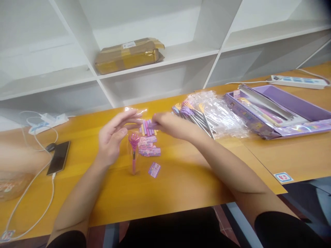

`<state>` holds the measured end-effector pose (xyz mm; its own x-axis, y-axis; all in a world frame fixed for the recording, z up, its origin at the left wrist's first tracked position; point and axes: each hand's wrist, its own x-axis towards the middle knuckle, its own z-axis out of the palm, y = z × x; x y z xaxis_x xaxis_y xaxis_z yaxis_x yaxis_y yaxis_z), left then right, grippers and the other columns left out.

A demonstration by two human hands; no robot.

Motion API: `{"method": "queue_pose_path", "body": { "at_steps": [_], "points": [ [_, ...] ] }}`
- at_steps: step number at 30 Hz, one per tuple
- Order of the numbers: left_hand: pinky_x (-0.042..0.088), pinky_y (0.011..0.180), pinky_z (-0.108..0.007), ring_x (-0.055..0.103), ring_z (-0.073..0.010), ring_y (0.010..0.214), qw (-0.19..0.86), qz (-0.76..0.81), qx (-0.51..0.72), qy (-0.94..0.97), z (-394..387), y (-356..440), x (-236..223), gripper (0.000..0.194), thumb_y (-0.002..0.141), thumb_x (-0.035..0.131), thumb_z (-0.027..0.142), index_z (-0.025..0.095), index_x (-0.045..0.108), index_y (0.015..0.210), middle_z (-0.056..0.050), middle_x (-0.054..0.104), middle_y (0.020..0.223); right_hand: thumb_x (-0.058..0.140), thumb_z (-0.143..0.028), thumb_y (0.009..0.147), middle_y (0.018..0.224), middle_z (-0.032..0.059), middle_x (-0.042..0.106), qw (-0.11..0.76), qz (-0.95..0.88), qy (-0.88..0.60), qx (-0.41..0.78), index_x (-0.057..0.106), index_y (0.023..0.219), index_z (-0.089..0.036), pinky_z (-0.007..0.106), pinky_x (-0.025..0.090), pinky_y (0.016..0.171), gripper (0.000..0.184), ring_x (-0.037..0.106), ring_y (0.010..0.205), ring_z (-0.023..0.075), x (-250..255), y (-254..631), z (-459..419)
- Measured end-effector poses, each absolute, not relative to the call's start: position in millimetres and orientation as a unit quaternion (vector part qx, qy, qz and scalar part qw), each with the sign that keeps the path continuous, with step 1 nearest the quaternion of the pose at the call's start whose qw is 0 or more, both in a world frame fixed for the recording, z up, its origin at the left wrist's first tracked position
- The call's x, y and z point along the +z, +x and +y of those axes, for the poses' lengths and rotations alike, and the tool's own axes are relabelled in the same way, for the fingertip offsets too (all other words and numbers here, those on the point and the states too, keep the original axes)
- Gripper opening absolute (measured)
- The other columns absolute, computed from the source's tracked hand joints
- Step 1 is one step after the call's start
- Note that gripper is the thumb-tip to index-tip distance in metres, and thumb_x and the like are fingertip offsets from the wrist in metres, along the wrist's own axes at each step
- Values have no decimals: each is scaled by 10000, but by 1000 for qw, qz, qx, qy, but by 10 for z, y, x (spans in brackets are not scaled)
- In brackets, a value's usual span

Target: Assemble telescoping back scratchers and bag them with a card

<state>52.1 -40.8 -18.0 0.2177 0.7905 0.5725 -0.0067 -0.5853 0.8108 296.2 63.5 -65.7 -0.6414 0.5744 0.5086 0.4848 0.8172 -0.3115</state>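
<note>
So the pink claw stick [133, 153] lies on the worktop [181, 182] in what looks like a clear sleeve, just beside the left hand [110, 137]. That hand's loosely open, while the right hand [164, 122] is bunched over the coloured sticks [147, 127], can't tell if it's pinching one. I'd guess the claw stick is light and stiff, with the sleeve a bit slippery, so take it mid-handle and go easy on the thin prongs. The little cards [149, 146] probably bend easily, edges only imo
</note>
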Motion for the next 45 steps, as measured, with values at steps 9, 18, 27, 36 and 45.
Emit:
{"method": "queue_pose_path", "body": {
  "at_steps": [9, 18, 27, 36, 45],
  "points": [
    [607, 1139, -577, 746, -352, 1286, 406, 290, 551, 669, -549, 555, -26, 442, 982, 633, 310, 216, 782, 1387, -125, 763, 1422, 505, -374, 1159, 1009, 67, 687, 549, -793, -255, 68, 729, 1136, -266, 342, 602, 711, 250, 697, 865, 187, 173, 3113, -68],
    [579, 1182, -633, 717, -395, 1349, 476, 271, 531, 647, -625, 515, 128, 444, 979, 662, 430, 207, 811, 1332, -136, 776, 1393, 624, -336, 1107, 1015, 31, 737, 528, -804, -240, 131, 666, 1205, -212, 297, 639, 771, 163, 740, 878, 150, 32, 2942, -113],
    [614, 1129, -663, 694, -420, 1377, 503, 269, 513, 641, -640, 492, 162, 451, 992, 610, 464, 229, 821, 1315, -120, 772, 1400, 526, -223, 1137, 1049, 36, 733, 509, -838, -192, 38, 715, 1216, -257, 348, 588, 895, 208, 692, 943, 172, 72, 2963, -163],
    [638, 1075, -650, 711, -442, 1341, 513, 269, 479, 659, -650, 494, 205, 528, 987, 597, 515, 221, 763, 1393, -161, 798, 1311, 482, -171, 1131, 1046, 42, 637, 487, -858, -163, 40, 684, 1357, -322, 355, 573, 847, 338, 637, 937, 183, 69, 2978, -160],
    [624, 1114, -610, 685, -416, 1386, 487, 278, 509, 653, -656, 534, 131, 568, 983, 564, 505, 215, 729, 1444, -155, 757, 1410, 523, -98, 1081, 1065, 48, 575, 477, -865, -144, 61, 703, 1324, -293, 329, 557, 786, 360, 602, 922, 171, 64, 2933, -193]
  ]
}}
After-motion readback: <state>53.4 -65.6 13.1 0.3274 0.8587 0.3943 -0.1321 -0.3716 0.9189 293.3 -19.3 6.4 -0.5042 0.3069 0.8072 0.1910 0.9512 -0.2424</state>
